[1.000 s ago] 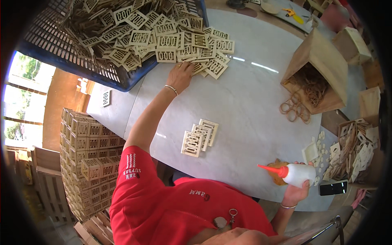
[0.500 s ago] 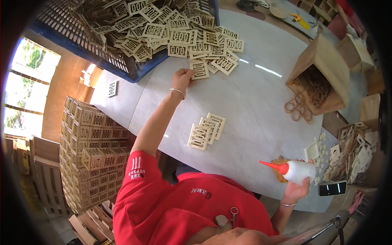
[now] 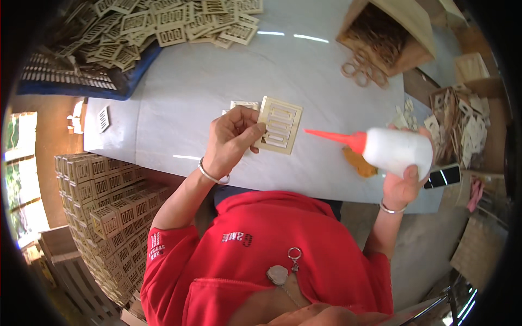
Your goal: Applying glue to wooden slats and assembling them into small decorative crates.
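My left hand (image 3: 231, 138) pinches a thin wooden cut-out panel (image 3: 296, 120) with rows of slots, raised off the table between thumb and fingers. Behind that hand, other slotted panels (image 3: 243, 104) lie on the table, mostly hidden. In my right hand (image 3: 403, 187) is a white squeeze glue bottle (image 3: 397, 149) with a long red nozzle. It is held sideways, the nozzle tip pointing at the panel's right edge but apart from it. An orange-brown object (image 3: 359, 164) lies below the nozzle, its kind unclear.
A heap of slotted panels (image 3: 173, 17) spills from a blue crate (image 3: 142, 68) at the far left. A tipped wooden box (image 3: 421, 51) of brown rings stands far right. Near it are a carton of wooden scraps (image 3: 470, 125) and a phone (image 3: 443, 177). Stacked wooden frames (image 3: 103, 217) stand left.
My left hand has come back from the heap with a panel and lifted it in front of me. My right hand has raised the glue bottle toward it. The view has shifted.
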Available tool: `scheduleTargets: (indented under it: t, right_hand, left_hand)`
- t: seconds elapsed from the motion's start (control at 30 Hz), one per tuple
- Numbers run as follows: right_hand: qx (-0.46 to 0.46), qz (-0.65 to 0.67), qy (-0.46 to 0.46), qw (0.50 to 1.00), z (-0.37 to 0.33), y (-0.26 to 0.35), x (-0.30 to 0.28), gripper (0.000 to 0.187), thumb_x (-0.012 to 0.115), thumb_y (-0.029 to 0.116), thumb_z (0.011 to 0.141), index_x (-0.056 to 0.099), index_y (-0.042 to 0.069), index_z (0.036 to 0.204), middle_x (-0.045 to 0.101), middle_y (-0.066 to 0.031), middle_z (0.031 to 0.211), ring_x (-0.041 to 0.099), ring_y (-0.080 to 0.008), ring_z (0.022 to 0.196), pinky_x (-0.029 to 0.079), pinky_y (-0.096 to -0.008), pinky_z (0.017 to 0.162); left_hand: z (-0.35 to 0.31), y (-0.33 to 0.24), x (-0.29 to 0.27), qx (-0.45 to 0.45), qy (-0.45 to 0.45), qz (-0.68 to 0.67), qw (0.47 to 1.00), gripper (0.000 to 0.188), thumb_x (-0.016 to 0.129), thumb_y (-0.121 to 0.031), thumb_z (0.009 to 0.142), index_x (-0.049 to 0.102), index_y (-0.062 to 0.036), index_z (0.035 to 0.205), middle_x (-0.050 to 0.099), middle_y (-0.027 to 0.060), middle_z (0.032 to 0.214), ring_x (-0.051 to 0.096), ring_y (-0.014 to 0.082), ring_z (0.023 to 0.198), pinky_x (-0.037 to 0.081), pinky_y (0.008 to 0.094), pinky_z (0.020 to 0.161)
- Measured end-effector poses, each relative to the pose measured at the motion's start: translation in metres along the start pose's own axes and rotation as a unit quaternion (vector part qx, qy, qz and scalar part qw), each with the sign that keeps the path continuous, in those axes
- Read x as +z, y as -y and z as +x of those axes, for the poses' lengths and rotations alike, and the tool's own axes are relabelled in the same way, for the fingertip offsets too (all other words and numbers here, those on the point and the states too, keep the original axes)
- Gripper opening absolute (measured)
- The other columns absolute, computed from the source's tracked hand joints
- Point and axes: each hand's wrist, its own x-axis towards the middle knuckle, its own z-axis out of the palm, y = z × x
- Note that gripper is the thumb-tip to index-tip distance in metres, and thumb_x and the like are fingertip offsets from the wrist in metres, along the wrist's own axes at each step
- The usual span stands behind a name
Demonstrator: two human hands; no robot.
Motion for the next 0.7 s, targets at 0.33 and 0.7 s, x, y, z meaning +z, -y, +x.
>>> scheduleTargets:
  t: [0.33, 0.7]
  right_hand:
    - [-0.014, -0.001, 0.048, 0.999, 0.0, 0.019, 0.018, 0.077, 0.077, 0.031, 0.069, 0.036, -0.001, 0.126, 0.053, -0.0202, 0.109, 0.06, -0.0393, 0.097, 0.05, -0.0493, 0.086]
    - [-0.016, -0.017, 0.057, 0.998, -0.005, 0.023, 0.006, 0.074, 0.076, 0.026, 0.07, 0.036, -0.001, 0.126, 0.055, -0.0196, 0.108, 0.059, -0.0401, 0.097, 0.049, -0.0488, 0.086]
  left_hand:
    - [-0.037, 0.002, 0.026, -0.019, 0.084, 0.02, 0.996, 0.01, 0.058, -0.005, 0.085, 0.056, 0.0033, 0.091, 0.063, 0.0066, 0.076, 0.06, 0.0075, 0.064, 0.05, 0.0212, 0.051]
    - [-0.041, 0.001, 0.026, -0.011, 0.085, 0.013, 0.996, 0.009, 0.057, -0.004, 0.085, 0.055, 0.0035, 0.091, 0.063, 0.0073, 0.076, 0.059, 0.0072, 0.064, 0.05, 0.0204, 0.051]
